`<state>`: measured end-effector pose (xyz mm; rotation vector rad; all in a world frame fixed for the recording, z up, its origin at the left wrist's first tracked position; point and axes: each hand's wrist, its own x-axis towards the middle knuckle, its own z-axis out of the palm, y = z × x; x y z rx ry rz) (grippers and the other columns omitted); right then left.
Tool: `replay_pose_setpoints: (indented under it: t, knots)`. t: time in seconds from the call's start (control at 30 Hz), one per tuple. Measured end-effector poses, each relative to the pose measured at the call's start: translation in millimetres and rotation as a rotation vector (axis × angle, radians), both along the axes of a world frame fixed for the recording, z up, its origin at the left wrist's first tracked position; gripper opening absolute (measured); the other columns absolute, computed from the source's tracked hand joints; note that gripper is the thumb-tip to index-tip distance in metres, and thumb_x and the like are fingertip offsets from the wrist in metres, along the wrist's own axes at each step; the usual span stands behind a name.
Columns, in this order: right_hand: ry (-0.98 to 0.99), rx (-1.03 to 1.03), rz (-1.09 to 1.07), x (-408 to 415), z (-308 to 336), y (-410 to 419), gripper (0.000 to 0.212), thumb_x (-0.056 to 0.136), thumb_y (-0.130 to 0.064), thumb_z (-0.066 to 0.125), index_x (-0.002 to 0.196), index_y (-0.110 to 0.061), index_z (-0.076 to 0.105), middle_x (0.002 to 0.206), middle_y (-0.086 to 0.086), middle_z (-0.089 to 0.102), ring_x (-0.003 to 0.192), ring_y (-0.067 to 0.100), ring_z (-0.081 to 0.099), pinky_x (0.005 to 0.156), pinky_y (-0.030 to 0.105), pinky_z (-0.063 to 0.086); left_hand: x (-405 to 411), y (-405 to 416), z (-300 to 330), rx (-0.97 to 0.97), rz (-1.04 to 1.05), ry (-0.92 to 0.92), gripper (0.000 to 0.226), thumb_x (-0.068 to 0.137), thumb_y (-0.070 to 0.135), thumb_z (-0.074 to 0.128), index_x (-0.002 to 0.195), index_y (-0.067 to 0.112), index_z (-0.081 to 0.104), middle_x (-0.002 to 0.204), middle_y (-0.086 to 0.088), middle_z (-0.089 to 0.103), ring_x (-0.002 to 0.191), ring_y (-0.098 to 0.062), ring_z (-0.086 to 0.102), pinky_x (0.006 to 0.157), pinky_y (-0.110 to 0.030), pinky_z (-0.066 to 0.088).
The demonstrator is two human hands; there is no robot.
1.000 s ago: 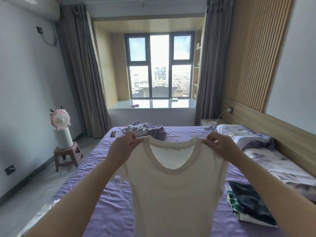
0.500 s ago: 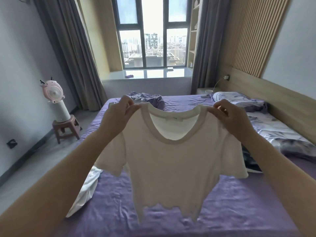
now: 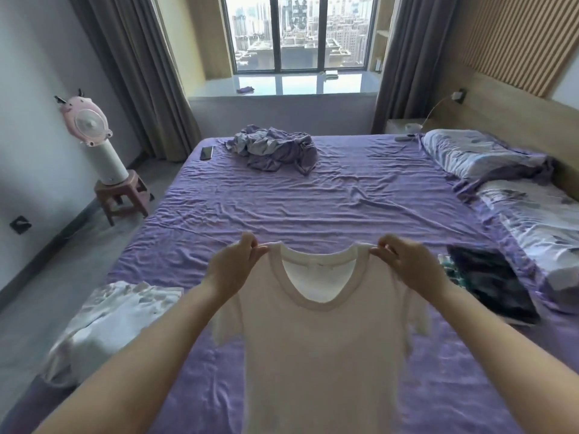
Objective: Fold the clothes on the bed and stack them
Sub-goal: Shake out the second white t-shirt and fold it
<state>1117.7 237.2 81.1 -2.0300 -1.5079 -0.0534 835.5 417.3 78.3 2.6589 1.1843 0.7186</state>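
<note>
White T-shirt held up by its shoulders over the purple bed.

My left hand [image 3: 233,270] and right hand [image 3: 407,264] each have a grip pinched on a shoulder seam of the white T-shirt [image 3: 316,349], which hangs over the near part of the bed [image 3: 313,202]. The shirt's hem runs off the bottom of the frame, and it hides the sheet behind it. Left of the shirt, a white garment [image 3: 103,327] lies crumpled at the bed's edge. Right of the shirt, a dark folded stack [image 3: 492,283] is partly behind my right wrist; its pattern is hard to make out. Beyond the shirt, a lilac heap [image 3: 275,150] lies bunched near the far edge of the bed. I can read no labels or writing.
</note>
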Motion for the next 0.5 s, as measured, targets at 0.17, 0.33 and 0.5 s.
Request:
replay_pose_setpoints:
  t: [0.17, 0.33, 0.5]
  knots:
    - [-0.022, -0.1, -0.031, 45.4, -108.5, 60.4, 0.035, 0.087, -0.058, 0.042, 0.077, -0.025, 0.046, 0.059, -0.002, 0.058, 0.05, 0.021, 0.061, 0.04, 0.036, 0.044, 38.8, 48.0, -99.5, -0.12, 0.048, 0.132, 0.064, 0.089, 0.067, 0.014, 0.095, 0.012, 0.044, 0.093, -0.007, 0.066, 0.09, -0.032, 0.064, 0.061, -0.034, 0.035]
    - [-0.051, -0.338, -0.037, 72.1, -168.9, 117.2, 0.048, 0.096, -0.055, 0.026, 0.068, -0.021, 0.046, 0.053, -0.013, 0.035, 0.036, 0.008, 0.033, 0.038, 0.014, 0.023, 71.7, 96.0, -176.7, -0.218, 0.118, 0.216, 0.09, 0.06, 0.083, -0.025, 0.086, 0.018, 0.032, 0.085, 0.001, 0.064, 0.079, -0.027, 0.065, 0.055, -0.031, 0.033]
    - [-0.086, -0.273, -0.075, 87.7, -205.3, 172.4, 0.044, 0.095, -0.053, 0.028, 0.067, -0.022, 0.044, 0.05, -0.012, 0.032, 0.034, 0.01, 0.042, 0.039, 0.014, 0.023, 102.6, 139.4, -205.6, -0.185, 0.133, 0.297, 0.059, 0.085, 0.068, -0.001, 0.086, 0.019, 0.032, 0.082, 0.001, 0.062, 0.071, -0.028, 0.064, 0.053, -0.03, 0.031]
